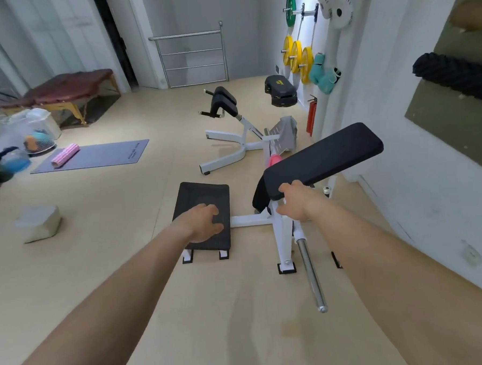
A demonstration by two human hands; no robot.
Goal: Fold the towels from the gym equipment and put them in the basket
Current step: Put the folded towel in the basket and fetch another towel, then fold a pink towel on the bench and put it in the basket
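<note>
Gray towel [287, 131] hangs over the white frame [224, 158] of the far machine, right of the picture's centre, with its long axis nearly vertical and its lower end toward the floor. Left hand [204, 223] is over the black seat pad [204, 192], fingers loosely bent and holding nothing. Right hand [294, 203] is at the near end of the slanted black pad [325, 152], thumb touching it and fingers half bent; I cannot tell if it grips.

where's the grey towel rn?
Head view, right of centre: the grey towel hangs on the white back-extension bench, left of the red fire extinguisher, beyond the black pad.
</note>
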